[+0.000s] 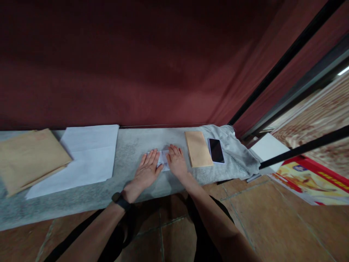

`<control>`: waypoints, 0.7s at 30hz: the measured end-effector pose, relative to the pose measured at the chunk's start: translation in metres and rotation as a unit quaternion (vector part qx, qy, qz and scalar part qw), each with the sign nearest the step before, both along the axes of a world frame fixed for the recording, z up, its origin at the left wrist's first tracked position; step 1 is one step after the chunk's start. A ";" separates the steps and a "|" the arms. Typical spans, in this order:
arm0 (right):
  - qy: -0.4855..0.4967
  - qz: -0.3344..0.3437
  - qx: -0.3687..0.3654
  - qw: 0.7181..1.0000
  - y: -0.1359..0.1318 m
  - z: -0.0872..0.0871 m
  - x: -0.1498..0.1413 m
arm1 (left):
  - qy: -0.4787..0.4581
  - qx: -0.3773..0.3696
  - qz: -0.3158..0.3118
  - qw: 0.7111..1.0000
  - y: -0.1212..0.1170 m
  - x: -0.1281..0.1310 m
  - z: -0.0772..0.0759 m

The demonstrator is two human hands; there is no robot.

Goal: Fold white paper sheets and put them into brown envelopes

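In the head view, our forearms (94, 231) lie nearest the camera. The small pale sheet (164, 161) lies on the grey cloth (139, 140), between our hands and partly beneath their fingers. Our left hand (147, 169) presses flat on its left end, fingers extended with narrow gaps, thumb apart. Our right hand (176, 161) covers the right end, fingers nearly together, slightly bent, beside the brown booklet (199, 149).

Room to pass over grey cloth (128, 145) between white sheets (95, 154) and left hand (148, 168), I'd say; tighter past right hand (177, 162): brown paper (198, 149) close by, phone (216, 150) beyond; dark red wall (136, 87) behind
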State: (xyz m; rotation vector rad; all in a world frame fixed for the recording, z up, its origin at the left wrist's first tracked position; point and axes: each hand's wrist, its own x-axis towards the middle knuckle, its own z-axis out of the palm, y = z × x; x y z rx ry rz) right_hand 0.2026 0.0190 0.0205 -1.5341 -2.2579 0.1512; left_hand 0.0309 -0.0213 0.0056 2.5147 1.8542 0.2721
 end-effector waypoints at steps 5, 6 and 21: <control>-0.005 0.092 -0.013 0.996 -0.025 -0.012 -0.017 | 0.022 -0.008 -0.008 1.000 -0.005 0.012 -0.008; -0.007 0.086 -0.010 0.996 -0.027 -0.014 -0.017 | 0.023 -0.006 -0.005 1.000 -0.006 0.012 -0.009; -0.069 -0.012 0.009 0.998 -0.027 -0.023 0.015 | 0.013 -0.022 0.085 0.996 -0.006 -0.012 0.001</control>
